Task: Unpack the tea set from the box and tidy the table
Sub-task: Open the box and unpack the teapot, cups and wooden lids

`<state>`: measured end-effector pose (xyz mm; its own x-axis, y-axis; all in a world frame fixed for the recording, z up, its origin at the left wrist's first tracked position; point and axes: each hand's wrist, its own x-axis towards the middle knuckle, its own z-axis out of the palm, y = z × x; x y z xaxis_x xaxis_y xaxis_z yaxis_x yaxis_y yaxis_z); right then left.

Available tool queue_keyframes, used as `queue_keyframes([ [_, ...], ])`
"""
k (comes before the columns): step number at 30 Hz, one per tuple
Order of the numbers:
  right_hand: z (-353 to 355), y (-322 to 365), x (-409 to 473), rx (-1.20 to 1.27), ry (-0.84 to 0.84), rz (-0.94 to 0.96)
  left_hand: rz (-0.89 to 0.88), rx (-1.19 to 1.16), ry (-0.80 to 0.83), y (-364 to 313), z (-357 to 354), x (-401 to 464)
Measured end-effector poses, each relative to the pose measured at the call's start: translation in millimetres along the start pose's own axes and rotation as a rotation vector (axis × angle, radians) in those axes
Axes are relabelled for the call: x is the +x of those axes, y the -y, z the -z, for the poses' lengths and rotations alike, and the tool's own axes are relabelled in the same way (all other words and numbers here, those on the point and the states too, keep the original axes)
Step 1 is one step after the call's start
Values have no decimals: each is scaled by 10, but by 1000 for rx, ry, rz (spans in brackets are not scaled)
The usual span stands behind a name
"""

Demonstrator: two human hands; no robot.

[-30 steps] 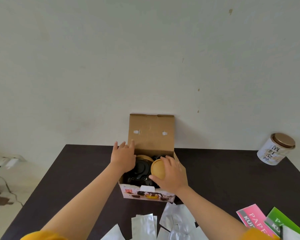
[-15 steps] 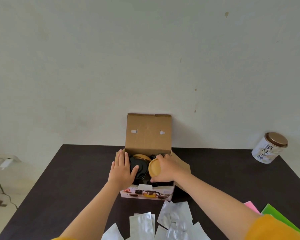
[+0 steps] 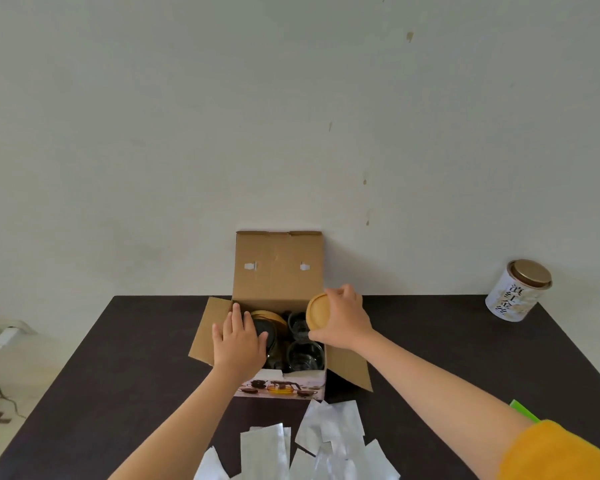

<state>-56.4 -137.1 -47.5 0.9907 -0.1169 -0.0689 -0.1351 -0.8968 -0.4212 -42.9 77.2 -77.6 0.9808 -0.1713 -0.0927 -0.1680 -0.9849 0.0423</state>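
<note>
The right hand (image 3: 343, 320) grasps a round wooden lid (image 3: 317, 311) by its edge, tilted on its rim above the far-right corner of the open box (image 3: 278, 271). The left hand (image 3: 238, 341) lies flat and released on the dark teapot (image 3: 265, 336) inside, nearer it. 2 glass cups (image 3: 303, 355) sit just right, directly under the lid, on the bench (image 3: 118, 358).

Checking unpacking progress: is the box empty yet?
Not empty. The box is open, with glass cups and a dark teapot inside.
</note>
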Motion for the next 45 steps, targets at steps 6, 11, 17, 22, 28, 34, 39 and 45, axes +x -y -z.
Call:
queue_keyframes([
  [6, 30, -858, -223, -54, 59, -113, 191, -234, 93, -726, -55, -184],
  [11, 7, -1615, -402, -101, 101, -218, 248, -137, 69, -784, -183, -193],
  [17, -34, -2393, -366, -81, 99, -311, 282, -119, 20, -874, -269, -149],
  [22, -61, -2722, -42, -43, 49, -303, 297, -113, -12, -885, -353, -126],
  [28, -68, -2889, 530, 3, -2, -307, 315, -105, -24, -880, -424, -109],
  [34, -7, -2983, 938, 63, -19, -329, 320, -107, -35, -874, -450, -101],
  [39, -27, -2993, 917, 112, 20, -349, 318, -107, -29, -902, -416, -101],
  [45, -4, -2368, 725, -36, -34, -89, 330, -97, -1, -932, -378, -96],
])
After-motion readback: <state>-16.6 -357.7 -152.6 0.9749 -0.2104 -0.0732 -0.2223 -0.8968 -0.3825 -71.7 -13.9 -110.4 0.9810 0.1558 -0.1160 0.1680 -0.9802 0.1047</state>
